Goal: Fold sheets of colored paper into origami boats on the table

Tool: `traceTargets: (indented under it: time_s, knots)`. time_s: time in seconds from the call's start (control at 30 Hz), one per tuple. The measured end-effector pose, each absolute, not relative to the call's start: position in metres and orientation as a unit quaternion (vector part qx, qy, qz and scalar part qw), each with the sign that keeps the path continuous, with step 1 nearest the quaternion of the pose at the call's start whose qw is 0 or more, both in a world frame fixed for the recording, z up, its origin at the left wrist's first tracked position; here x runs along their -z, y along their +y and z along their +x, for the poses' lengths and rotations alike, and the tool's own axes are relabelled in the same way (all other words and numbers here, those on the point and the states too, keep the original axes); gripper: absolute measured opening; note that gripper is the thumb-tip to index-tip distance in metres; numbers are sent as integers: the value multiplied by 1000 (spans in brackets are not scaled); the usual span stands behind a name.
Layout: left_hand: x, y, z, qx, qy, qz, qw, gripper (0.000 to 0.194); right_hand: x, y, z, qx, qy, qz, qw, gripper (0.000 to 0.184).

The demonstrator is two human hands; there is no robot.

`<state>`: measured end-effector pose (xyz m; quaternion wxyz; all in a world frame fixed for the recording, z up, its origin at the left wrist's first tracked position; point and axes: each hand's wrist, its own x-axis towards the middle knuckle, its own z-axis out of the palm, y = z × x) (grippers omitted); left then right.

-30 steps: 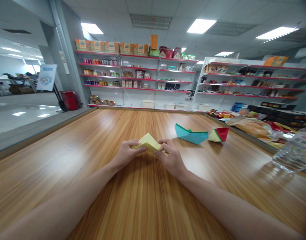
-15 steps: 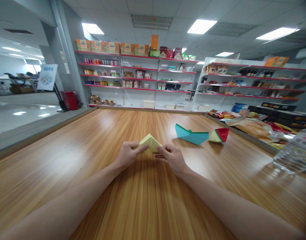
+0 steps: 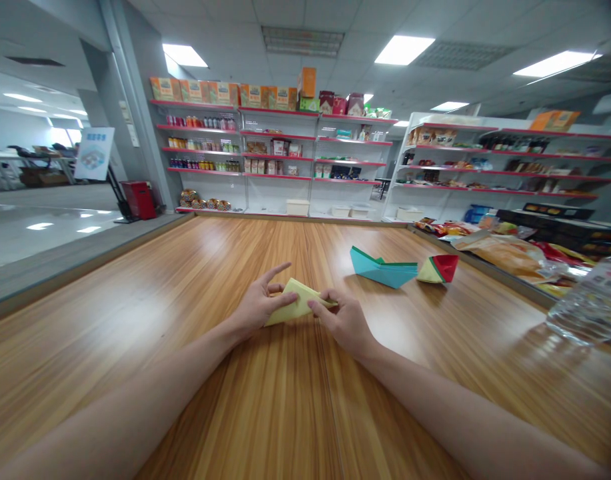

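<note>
A folded yellow paper (image 3: 299, 301) lies flattened on the wooden table (image 3: 185, 293) between both hands. My left hand (image 3: 259, 305) holds its left side, thumb pressed on top and index finger lifted and pointing away. My right hand (image 3: 344, 319) pinches the paper's right corner with thumb and fingers closed. Farther right on the table sit a finished blue-green paper boat (image 3: 382, 269) and a smaller red, yellow and green folded paper (image 3: 438, 268).
A clear plastic bottle (image 3: 588, 303) lies at the right edge. Snack packets (image 3: 505, 250) fill a lower counter beyond the table's right side. Store shelves (image 3: 285, 160) with goods stand behind. A red bin (image 3: 138, 200) is on the floor at left.
The yellow paper has gone from a raised tent shape to lying flatter on the table. My left index finger has lifted off it.
</note>
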<state>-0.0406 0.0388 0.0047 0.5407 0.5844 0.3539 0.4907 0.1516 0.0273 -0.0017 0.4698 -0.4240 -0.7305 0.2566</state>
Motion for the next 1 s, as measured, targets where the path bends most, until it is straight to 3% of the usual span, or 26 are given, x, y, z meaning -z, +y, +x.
traceTargets:
  time_s: [0.03,0.1,0.13,0.2,0.3,0.4,0.5,0.67,0.83,0.9,1.0]
  knots:
    - [-5,39,-40,-490,358,586,537,76,2,27,150,-257,-721,-421,487,20]
    - [-6,39,-40,-481,376,602,515,60,2,27,148,-275,-696,-422,511,33]
    - [-6,39,-40,-475,385,613,500,49,3,27,148,-301,-688,-427,505,41]
    - [-4,39,-38,-465,398,637,468,39,3,28,148,-359,-691,-439,448,40]
    - [-2,37,-32,-465,430,679,371,37,4,28,148,-386,-723,-441,366,30]
    - [-1,34,-26,-431,504,716,220,46,3,25,148,-387,-738,-422,358,29]
    - [-3,31,-23,-406,533,728,144,50,1,22,147,-435,-727,-404,345,30]
    - [-6,32,-24,-425,536,717,136,52,-5,21,146,-485,-730,-384,292,41]
    - [-8,34,-23,-423,540,717,130,54,-1,25,148,-509,-736,-330,300,41]
    - [-9,34,-21,-427,543,706,159,54,0,26,149,-516,-731,-325,306,40]
    - [-6,34,-18,-444,535,661,283,53,-1,27,150,-530,-696,-342,343,39]
